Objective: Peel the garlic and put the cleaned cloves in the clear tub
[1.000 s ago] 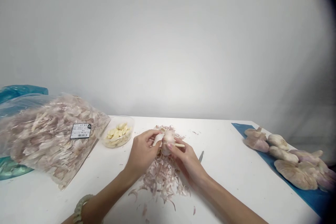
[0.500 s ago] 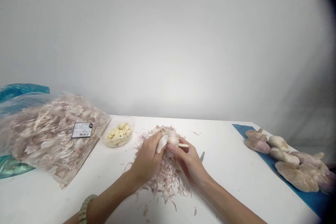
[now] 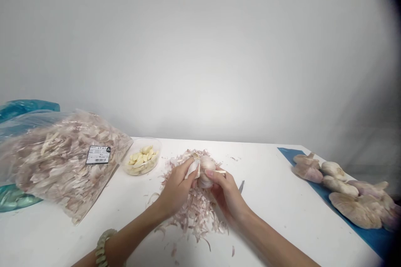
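Peeling a garlic bulb (image 3: 206, 166) by hand, and it's held up just above the desk (image 3: 275, 217), right over the heap of skins. The left hand (image 3: 177, 187) has its grip clamped on a papery skin flap (image 3: 192, 170) where it meets the bulb, while the right hand (image 3: 227, 195) has its grip closed on the other side, with a pale sliver (image 3: 221, 172) poking out by the fingertips (image 3: 210, 173). I'd say a slow pull close to the bulb works best, so the skin comes off in big pieces instead of shredding. The bulb looks pale and pinkish-white, with loose skin at the top.

Just below is a big pile of pink-streaked skins (image 3: 196, 212), with a small blade (image 3: 241, 187) just past the right hand. Further left, a clear tub (image 3: 153, 171) holds peeled cloves (image 3: 140, 160), beside a stuffed plastic bag of skins (image 3: 62, 162) with a price label (image 3: 98, 154) and some blue plastic (image 3: 19, 110) behind it. Over on the right, more whole bulbs (image 3: 333, 170) sit on a blue mat (image 3: 369, 233).
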